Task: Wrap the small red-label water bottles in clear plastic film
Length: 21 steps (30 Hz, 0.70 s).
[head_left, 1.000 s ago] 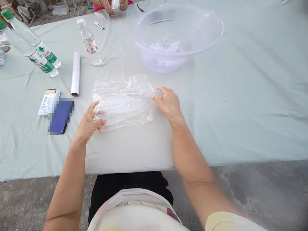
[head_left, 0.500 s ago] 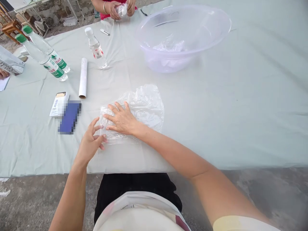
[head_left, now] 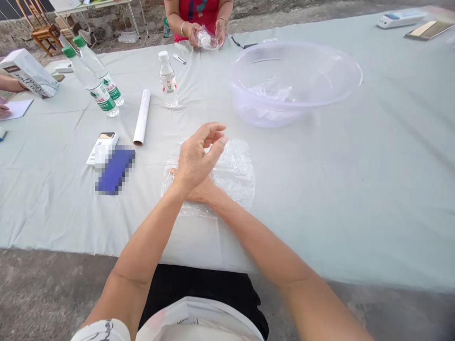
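A crinkled clear plastic sheet or bag point(head_left: 236, 173) lies spread on the covered table in front of me; its exact kind is hard to tell. My right hand point(head_left: 201, 192) rests on its left part, with a fingertip stretched out past the wrist crossing over it. Most of that hand's fingers are hidden. Above it, my left hand point(head_left: 199, 154) is raised over the plastic, fingers curved and thumb apart, with nothing visible between them.
Left of the plastic are a blue blurred phone-like object point(head_left: 115, 170), a white box-like device point(head_left: 101, 149) and a film roll point(head_left: 142, 118). Water bottles point(head_left: 168, 85) stand behind. A translucent basin point(head_left: 270, 113) holds crumpled plastic. Across the table, a person's hands point(head_left: 194, 35) hold a plastic-wrapped item.
My left hand has left the plastic's left edge and moved up and right, crossing over my right hand. My right hand stays on the plastic. The view has shifted left and up.
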Each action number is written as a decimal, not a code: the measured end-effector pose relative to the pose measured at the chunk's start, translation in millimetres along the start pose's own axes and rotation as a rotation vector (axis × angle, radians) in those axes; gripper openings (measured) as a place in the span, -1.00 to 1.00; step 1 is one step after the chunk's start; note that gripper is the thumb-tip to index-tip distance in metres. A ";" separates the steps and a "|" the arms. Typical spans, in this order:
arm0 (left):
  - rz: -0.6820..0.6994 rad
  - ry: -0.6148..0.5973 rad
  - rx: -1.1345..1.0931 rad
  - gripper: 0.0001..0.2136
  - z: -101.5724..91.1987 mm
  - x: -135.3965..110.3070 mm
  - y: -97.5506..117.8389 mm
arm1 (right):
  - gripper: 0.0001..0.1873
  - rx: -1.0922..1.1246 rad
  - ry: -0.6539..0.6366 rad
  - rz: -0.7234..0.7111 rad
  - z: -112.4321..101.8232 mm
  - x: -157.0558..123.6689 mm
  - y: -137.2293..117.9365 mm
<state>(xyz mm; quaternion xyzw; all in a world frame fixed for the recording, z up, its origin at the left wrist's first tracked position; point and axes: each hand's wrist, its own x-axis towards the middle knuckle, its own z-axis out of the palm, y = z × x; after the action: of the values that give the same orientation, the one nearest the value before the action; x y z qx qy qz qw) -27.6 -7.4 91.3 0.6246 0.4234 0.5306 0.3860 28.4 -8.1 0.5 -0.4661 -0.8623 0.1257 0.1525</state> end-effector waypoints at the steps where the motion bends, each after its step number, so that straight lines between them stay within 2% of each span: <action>1: -0.032 -0.001 -0.016 -0.91 5.8 9.9 -20.9 | -0.25 -0.003 -0.006 0.018 0.8 0.1 0.5; 4: -0.131 0.099 -0.119 -0.94 0.7 21.1 -72.8 | -0.16 -0.006 -0.052 0.048 3.7 1.3 3.0; 6: -0.122 0.138 -0.175 -0.92 -14.8 17.9 -89.3 | -0.11 -0.014 -0.071 0.026 4.6 2.0 4.9; 10: -0.126 0.087 -0.160 -0.90 -42.5 9.3 -92.6 | -0.09 -0.019 -0.070 -0.013 2.1 2.2 7.1; 16: -0.124 0.114 -0.048 -0.89 -55.5 5.5 -101.9 | -0.12 -0.026 -0.084 -0.076 -2.0 5.1 10.4; 19: -0.124 0.114 0.120 -0.86 -60.6 3.9 -109.9 | -0.16 0.000 -0.082 -0.096 -6.0 4.9 19.0; 21: -0.075 0.081 0.279 -0.82 -64.6 2.5 -114.3 | -0.19 0.001 -0.083 -0.076 -10.9 0.5 31.2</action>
<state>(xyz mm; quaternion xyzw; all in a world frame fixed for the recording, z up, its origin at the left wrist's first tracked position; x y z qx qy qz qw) -105.0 36.3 -5.3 0.6339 0.5312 0.4767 0.2978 56.2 9.8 -0.5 -0.4272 -0.8850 0.1396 0.1215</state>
